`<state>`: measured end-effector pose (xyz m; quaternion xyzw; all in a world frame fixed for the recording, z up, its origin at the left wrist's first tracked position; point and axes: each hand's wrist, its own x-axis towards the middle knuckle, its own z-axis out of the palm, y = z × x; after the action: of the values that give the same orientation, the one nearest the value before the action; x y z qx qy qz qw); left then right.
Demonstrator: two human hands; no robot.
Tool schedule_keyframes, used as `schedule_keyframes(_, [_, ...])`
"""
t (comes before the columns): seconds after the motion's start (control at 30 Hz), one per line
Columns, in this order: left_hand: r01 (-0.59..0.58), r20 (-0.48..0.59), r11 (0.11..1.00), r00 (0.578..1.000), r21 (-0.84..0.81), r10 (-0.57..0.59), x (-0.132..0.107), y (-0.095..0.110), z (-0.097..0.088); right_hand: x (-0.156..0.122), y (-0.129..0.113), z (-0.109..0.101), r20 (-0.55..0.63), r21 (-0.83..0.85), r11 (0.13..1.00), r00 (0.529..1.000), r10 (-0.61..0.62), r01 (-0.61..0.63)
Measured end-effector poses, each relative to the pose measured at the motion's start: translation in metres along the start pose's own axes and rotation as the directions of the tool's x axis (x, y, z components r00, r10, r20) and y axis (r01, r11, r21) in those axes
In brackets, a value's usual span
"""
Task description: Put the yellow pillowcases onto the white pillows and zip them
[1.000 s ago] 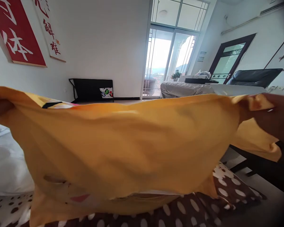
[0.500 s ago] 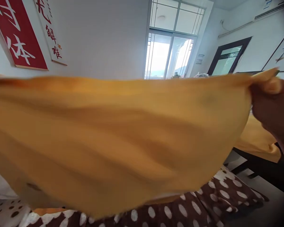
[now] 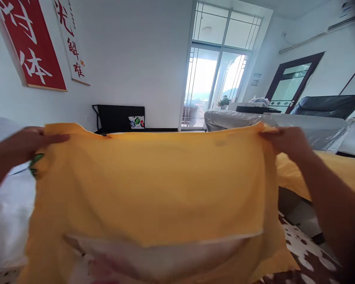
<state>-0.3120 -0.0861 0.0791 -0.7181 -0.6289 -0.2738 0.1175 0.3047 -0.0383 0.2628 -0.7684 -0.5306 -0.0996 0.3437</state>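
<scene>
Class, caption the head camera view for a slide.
Left hand and right hand hold up a yellow cloth, brown-and-white spotted fabric below.

1 head camera looks forward and down.

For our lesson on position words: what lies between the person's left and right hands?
In the head view, a yellow cloth hangs between the left hand and the right hand, both gripping its upper part.

Yellow cloth point(image 3: 165, 185) between both hands point(image 3: 290, 142)
</scene>
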Motion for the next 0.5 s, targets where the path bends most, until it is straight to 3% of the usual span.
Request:
schedule_keyframes(0.07, [-0.016,-0.012,1.0,1.0,-0.001,0.016,0.018,0.008,0.011,0.008,-0.003,0.04,0.068,-0.091,0.993,0.995,-0.071,0.077])
schedule_keyframes(0.13, [-0.037,-0.015,0.999,0.999,-0.008,0.037,0.036,0.021,0.027,-0.006,-0.005,0.089,0.048,-0.142,0.982,0.992,-0.116,0.122])
schedule_keyframes(0.23, [-0.066,0.048,0.997,0.997,-0.028,0.067,0.042,0.041,0.064,-0.067,0.008,0.171,0.033,-0.065,0.976,0.978,-0.208,0.21])
schedule_keyframes(0.3, [-0.084,0.185,0.995,0.978,-0.05,0.092,0.024,0.044,0.092,-0.122,0.035,0.215,0.275,0.072,0.941,0.9,-0.338,0.331])
schedule_keyframes(0.33, [-0.089,0.28,0.994,0.955,-0.059,0.102,0.009,0.041,0.104,-0.149,0.053,0.229,0.382,0.125,0.932,0.851,-0.361,0.34])
schedule_keyframes(0.4, [-0.028,0.367,0.999,0.929,-0.035,0.039,-0.027,0.022,0.118,-0.194,0.095,0.241,0.44,0.153,0.947,0.839,-0.32,0.281])
schedule_keyframes(0.5, [0.113,0.242,0.993,0.963,0.034,-0.118,-0.082,-0.022,0.112,-0.232,0.158,0.224,0.405,0.059,0.971,0.884,-0.235,0.231])
